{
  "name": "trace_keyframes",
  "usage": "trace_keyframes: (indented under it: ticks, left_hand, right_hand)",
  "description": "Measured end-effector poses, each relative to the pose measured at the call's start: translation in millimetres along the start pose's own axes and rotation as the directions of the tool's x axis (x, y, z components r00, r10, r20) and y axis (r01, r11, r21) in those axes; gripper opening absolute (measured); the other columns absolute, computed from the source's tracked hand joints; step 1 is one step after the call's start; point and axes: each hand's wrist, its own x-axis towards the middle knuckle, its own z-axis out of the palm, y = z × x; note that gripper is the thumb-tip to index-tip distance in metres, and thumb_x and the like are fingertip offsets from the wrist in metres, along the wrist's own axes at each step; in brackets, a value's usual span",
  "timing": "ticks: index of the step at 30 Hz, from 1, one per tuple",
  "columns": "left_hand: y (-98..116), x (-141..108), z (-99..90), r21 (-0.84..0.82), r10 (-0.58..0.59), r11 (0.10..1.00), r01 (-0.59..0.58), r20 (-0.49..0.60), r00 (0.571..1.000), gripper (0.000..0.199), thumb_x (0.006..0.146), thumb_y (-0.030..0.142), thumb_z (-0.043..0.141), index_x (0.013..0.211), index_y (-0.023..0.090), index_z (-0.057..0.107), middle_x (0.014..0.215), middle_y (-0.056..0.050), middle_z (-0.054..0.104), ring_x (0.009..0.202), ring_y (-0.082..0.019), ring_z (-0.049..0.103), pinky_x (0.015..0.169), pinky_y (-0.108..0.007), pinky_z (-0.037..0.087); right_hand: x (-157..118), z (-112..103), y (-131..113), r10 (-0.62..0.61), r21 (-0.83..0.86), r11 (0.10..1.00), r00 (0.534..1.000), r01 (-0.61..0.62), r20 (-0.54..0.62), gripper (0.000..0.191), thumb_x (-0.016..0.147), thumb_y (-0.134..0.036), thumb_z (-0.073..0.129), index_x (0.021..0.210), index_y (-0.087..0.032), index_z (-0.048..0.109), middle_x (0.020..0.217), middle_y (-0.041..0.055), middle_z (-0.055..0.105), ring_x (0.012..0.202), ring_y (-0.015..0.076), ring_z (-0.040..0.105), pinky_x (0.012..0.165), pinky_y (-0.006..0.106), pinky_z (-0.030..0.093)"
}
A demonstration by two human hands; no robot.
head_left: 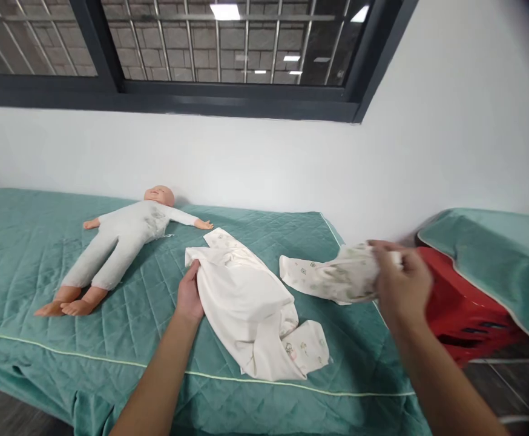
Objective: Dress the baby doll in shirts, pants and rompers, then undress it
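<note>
A white baby garment (246, 297) lies crumpled on the green quilted cover, with green leaf print showing on its end pieces. My left hand (190, 293) grips its left edge, the thumb over the cloth. My right hand (403, 278) is closed on a smaller white baby garment (337, 275) with the same print, lifted over the right end of the bed. That hand is slightly blurred. To the left, a baby doll (131, 236) in a pale bodysuit lies on its back, its head toward the wall and one arm stretched near the white garment.
The green quilted cover (32, 248) spreads over the bed, with a pale piping line along its front edge. A red plastic crate (464, 309) stands at the right, partly under another green cloth (496, 236). Behind the bed rises a white wall (255, 157) below a dark-framed barred window (237, 100).
</note>
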Motion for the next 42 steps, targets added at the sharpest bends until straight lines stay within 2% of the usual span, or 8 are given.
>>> trace_keyframes:
  ticks: [2, 6, 15, 17, 24, 28, 32, 42]
  left_hand:
    - [0, -1, 1.6, 0.009, -0.002, 1.000, 0.002, -0.001, 1.000, 0.047, 0.085, 0.031, 0.063, 0.129, 0.014, 0.061, 0.108, -0.011, 0.075, 0.109, -0.029, 0.069, 0.105, -0.045, 0.051]
    - [-1, -2, 1.9, 0.024, -0.002, 1.000, 0.002, 0.010, 1.000, 0.048, 0.086, 0.032, 0.062, 0.131, 0.015, 0.060, 0.110, -0.011, 0.075, 0.111, -0.029, 0.069, 0.105, -0.044, 0.051]
    - [-1, 0, -0.7, 0.042, -0.037, 0.998, 0.038, -0.023, 0.999, 0.046, 0.086, 0.030, 0.063, 0.129, 0.015, 0.061, 0.107, -0.010, 0.076, 0.107, -0.028, 0.070, 0.104, -0.042, 0.052]
    - [0, 0, -0.9, 0.049, -0.031, 0.998, 0.033, -0.034, 0.999, 0.045, 0.085, 0.030, 0.064, 0.128, 0.015, 0.062, 0.106, -0.009, 0.076, 0.106, -0.027, 0.070, 0.104, -0.041, 0.052]
    - [-2, 1, -1.2, 0.046, -0.018, 0.999, 0.021, -0.068, 0.998, 0.041, 0.083, 0.030, 0.066, 0.122, 0.016, 0.065, 0.104, -0.008, 0.076, 0.107, -0.029, 0.070, 0.103, -0.042, 0.052]
    - [-2, 1, -1.2, 0.070, -0.013, 0.997, 0.017, -0.059, 0.998, 0.042, 0.082, 0.029, 0.068, 0.122, 0.016, 0.065, 0.103, -0.007, 0.076, 0.105, -0.028, 0.070, 0.102, -0.041, 0.053]
    - [-2, 0, -0.5, 0.079, 0.002, 0.997, 0.002, -0.046, 0.999, 0.044, 0.082, 0.029, 0.068, 0.123, 0.016, 0.065, 0.104, -0.007, 0.076, 0.105, -0.028, 0.071, 0.102, -0.041, 0.053]
    - [-2, 0, 0.4, 0.083, -0.004, 0.997, 0.010, -0.066, 0.998, 0.042, 0.083, 0.029, 0.067, 0.123, 0.017, 0.064, 0.101, -0.006, 0.076, 0.100, -0.025, 0.072, 0.102, -0.039, 0.053]
  right_hand:
    - [-21, 19, 15, -0.087, -0.081, 0.990, 0.960, 0.112, 0.267, 0.033, 0.087, -0.052, 0.057, 0.100, -0.022, 0.064, 0.120, 0.0116, 0.068, 0.109, 0.0286, 0.064, 0.096, 0.050, 0.049]
    - [-53, 45, 30, -0.106, -0.299, 0.874, 0.750, 0.384, 0.653, 0.061, 0.071, -0.061, 0.074, 0.121, -0.029, 0.059, 0.138, 0.0150, 0.058, 0.126, 0.0414, 0.053, 0.099, 0.058, 0.044]
    - [-55, 44, 9, -0.033, -0.456, 0.724, 0.686, 0.517, 0.726, 0.025, 0.087, -0.033, 0.057, 0.111, -0.026, 0.060, 0.112, 0.0118, 0.065, 0.107, 0.0371, 0.061, 0.080, 0.049, 0.050]
    - [-48, 36, 8, -0.041, -0.455, 0.740, 0.708, 0.495, 0.705, 0.025, 0.086, -0.028, 0.056, 0.110, -0.025, 0.059, 0.111, 0.0109, 0.065, 0.105, 0.0336, 0.062, 0.079, 0.045, 0.050]
    - [-21, -17, 2, -0.031, -0.630, 0.731, 0.935, 0.262, 0.353, 0.029, 0.080, -0.040, 0.060, 0.104, -0.025, 0.061, 0.101, 0.0131, 0.065, 0.092, 0.0347, 0.063, 0.065, 0.042, 0.047]
    - [-36, -17, 20, 0.058, -0.709, 0.657, 0.919, 0.258, 0.389, 0.039, 0.083, -0.051, 0.057, 0.108, -0.023, 0.064, 0.112, 0.0187, 0.063, 0.096, 0.0410, 0.061, 0.065, 0.049, 0.049]
    - [-57, 2, 43, -0.018, -0.712, 0.566, 0.870, 0.415, 0.493, 0.040, 0.090, -0.050, 0.050, 0.115, -0.022, 0.063, 0.135, 0.0145, 0.057, 0.119, 0.0417, 0.052, 0.094, 0.060, 0.043]
    - [-22, 20, 27, -0.189, -0.582, 0.726, 0.920, 0.367, 0.344, 0.036, 0.096, -0.046, 0.044, 0.111, -0.017, 0.060, 0.138, 0.0141, 0.057, 0.118, 0.0326, 0.055, 0.099, 0.047, 0.043]
